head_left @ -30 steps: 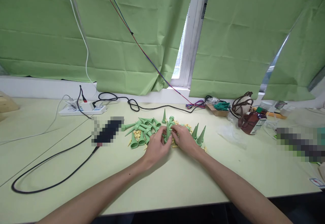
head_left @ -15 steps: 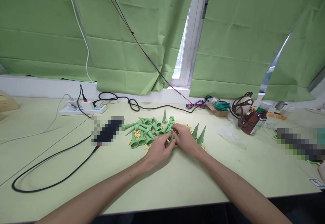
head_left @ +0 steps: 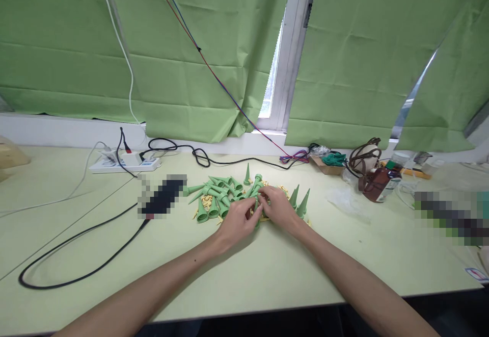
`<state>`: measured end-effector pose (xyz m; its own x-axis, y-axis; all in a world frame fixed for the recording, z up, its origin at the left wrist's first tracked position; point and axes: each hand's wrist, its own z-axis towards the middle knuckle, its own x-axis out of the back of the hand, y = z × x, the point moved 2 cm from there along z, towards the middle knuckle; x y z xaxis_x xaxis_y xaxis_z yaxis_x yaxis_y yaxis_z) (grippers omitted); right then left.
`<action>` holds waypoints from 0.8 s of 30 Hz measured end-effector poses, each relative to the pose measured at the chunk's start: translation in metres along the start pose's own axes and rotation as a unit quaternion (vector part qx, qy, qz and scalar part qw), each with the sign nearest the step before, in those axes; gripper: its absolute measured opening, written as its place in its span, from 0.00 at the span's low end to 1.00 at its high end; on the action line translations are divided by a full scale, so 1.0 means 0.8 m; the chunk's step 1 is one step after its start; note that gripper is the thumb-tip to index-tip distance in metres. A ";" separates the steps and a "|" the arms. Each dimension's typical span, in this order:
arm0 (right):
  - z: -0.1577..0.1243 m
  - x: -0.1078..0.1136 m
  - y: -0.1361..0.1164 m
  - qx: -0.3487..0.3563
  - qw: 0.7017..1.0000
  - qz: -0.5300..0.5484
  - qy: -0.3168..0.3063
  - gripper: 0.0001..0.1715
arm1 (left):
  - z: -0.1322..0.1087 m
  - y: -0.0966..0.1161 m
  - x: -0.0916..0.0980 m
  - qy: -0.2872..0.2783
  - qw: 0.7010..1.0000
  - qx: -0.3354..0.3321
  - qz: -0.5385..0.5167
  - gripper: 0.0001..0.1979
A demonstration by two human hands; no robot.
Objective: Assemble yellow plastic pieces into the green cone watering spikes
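My left hand (head_left: 237, 221) is closed around a green plastic cone spike (head_left: 257, 207), thumb and fingers pressed to its sides. On the other side, my right hand (head_left: 280, 208) pinches at the same spike with bent fingertips; these partly cover it. Behind and left of my hands lies a heap of similar green cone spikes (head_left: 219, 194), hollow and wide at one end. Small yellow plastic pieces (head_left: 207, 202) are scattered among them. To the right, a pair of spikes (head_left: 302, 205) stands upright beside my right wrist, and one more upright spike (head_left: 248, 175) is at the back.
A black pixelated device (head_left: 164, 198) with a cable lies left of the heap. Behind it is a white power strip (head_left: 124, 163). At the right are a clear plastic bag (head_left: 347, 204), a brown bottle (head_left: 380, 184) and a small cardboard box (head_left: 326, 166).
The spike between my hands has turned, and its wide end now shows below my left thumb. My hands have barely shifted; the heap looks the same.
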<state>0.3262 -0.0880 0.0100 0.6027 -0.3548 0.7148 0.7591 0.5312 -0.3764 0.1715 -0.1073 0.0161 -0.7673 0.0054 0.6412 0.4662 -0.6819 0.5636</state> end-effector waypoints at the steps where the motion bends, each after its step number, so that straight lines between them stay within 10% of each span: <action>1: 0.000 0.001 0.000 0.001 1.000 0.000 0.001 0.07 | 0.000 0.001 0.000 0.001 1.000 -0.011 0.006 0.17; 24: -0.024 0.041 -0.021 0.093 0.992 0.028 -0.082 0.06 | 0.005 -0.007 0.003 -0.030 0.999 0.024 -0.004 0.13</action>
<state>0.3380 -0.1228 0.0284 0.5824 -0.1994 0.7881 0.6583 0.6845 -0.3132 0.1688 -0.1003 0.0163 -0.7441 0.0543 0.6659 0.4822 -0.6462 0.5915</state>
